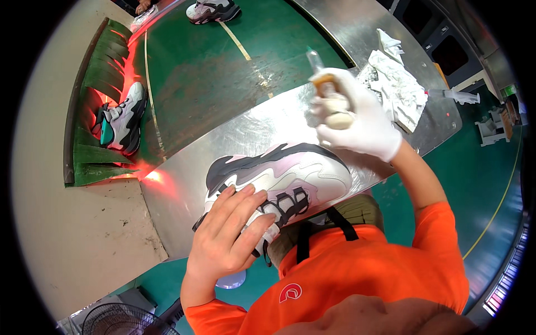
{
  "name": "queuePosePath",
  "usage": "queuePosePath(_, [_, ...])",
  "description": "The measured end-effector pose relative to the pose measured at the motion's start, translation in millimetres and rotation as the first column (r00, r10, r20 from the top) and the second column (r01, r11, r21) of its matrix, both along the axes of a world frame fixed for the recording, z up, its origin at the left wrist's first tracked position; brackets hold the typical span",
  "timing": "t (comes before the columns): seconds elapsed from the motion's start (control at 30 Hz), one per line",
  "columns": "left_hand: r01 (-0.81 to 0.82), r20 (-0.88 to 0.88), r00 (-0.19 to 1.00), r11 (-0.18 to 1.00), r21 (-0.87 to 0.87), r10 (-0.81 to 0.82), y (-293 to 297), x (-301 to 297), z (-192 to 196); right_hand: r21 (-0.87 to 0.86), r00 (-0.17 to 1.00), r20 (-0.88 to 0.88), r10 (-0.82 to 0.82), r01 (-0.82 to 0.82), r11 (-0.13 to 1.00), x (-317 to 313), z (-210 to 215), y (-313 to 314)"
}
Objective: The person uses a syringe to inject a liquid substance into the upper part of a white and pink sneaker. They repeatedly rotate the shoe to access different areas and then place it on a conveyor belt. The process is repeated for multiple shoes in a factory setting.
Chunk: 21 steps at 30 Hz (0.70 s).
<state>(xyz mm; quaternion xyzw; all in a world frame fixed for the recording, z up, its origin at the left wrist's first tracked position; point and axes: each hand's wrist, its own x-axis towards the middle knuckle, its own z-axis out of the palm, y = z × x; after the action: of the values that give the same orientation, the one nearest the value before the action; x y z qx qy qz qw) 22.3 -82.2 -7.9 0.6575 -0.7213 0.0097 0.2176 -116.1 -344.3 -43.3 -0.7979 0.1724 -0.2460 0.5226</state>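
Note:
A white, grey and pink sneaker (290,173) with black laces lies on its side on the metal table (234,134) in front of me. My bare left hand (231,234) rests on its tongue and laces and holds it down. My right hand (354,120), in a white glove, is raised above the shoe's heel and is closed around a small brush with a brown handle (325,84) and a cream lump or cloth. The brush tip is lifted off the shoe.
Crumpled white rags (399,84) lie on the table to the right, next to a squeeze bottle (460,96). A green conveyor belt (206,61) carries two more sneakers (121,120) (212,10). A fan (120,321) stands at the lower left.

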Motion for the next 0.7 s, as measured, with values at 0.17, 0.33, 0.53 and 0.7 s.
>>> queuePosePath(0.17, [-0.010,-0.003,1.000,1.000,0.017,0.010,-1,0,0,-0.397,0.991,0.019,0.134,-0.115,0.910,45,-10,1])
queuePosePath(0.33, [-0.041,0.013,0.999,0.999,-0.001,0.041,0,-2,-2,-0.520,0.982,0.017,0.189,-0.153,0.840,51,-18,-1])
queuePosePath(0.53, [-0.041,0.018,0.999,0.999,-0.019,0.042,0,-2,-5,-0.532,0.981,-0.017,0.194,-0.173,0.829,23,-19,-16])
queuePosePath(0.7, [-0.032,0.015,0.999,0.999,-0.029,0.033,-1,0,-7,-0.581,0.989,0.035,0.143,-0.096,0.808,20,-15,-21])
